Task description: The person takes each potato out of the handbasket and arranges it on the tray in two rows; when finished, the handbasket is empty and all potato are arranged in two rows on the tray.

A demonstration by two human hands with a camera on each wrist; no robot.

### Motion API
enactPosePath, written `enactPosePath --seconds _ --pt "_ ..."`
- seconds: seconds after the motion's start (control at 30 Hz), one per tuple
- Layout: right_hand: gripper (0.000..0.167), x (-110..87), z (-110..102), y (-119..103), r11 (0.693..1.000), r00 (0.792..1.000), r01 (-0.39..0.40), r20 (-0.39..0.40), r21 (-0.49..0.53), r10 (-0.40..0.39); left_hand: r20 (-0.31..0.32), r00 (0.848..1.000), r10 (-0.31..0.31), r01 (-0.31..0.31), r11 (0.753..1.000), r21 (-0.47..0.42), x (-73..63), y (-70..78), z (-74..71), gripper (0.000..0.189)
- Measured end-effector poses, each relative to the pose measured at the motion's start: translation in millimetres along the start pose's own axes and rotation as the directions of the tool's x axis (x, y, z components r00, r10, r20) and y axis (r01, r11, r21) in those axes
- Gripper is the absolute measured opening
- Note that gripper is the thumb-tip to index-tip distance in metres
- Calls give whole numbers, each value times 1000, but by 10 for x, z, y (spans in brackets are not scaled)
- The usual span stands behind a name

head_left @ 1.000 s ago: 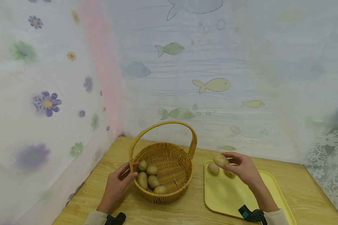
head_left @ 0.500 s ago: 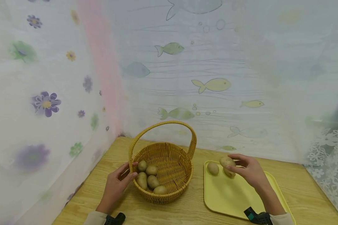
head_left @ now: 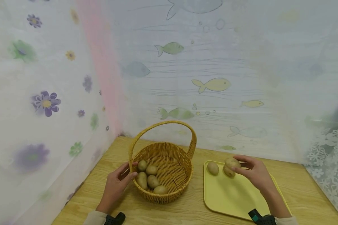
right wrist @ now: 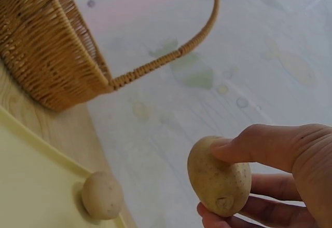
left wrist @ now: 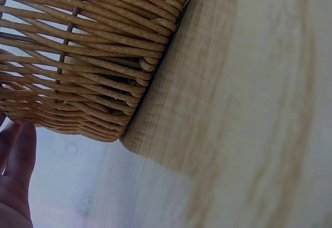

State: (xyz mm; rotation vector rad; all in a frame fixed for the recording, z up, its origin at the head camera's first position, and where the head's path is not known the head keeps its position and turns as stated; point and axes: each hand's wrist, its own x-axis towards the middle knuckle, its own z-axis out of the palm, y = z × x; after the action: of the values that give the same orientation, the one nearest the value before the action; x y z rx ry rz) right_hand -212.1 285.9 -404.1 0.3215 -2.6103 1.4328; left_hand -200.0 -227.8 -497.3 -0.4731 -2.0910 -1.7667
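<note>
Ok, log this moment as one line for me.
left hand: holds basket at rim | right hand: holds potato above tray | basket: five potatoes visible | tray: two potatoes

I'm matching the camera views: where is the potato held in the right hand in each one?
Head: the held potato, right of centre, lower half.
Left wrist: not in it.
Right wrist: the held potato, lower right of centre.
Shared landmark: the wicker basket, low centre in head, upper left in both wrist views.

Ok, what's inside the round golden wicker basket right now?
Five rounded brownish potatoes cluster toward the left and near side of the round golden wicker basket; bare weave shows beside them. The bottom beneath them is covered, so I can't tell what's there.
</note>
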Motion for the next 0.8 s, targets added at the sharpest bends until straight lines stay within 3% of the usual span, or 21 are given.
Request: enactPosePath --seconds 0.8 --pt "57 -22 -156 126 996 998 -52 -39 -76 50 -4 1000 0 1 1000 7 5 3 5 44"
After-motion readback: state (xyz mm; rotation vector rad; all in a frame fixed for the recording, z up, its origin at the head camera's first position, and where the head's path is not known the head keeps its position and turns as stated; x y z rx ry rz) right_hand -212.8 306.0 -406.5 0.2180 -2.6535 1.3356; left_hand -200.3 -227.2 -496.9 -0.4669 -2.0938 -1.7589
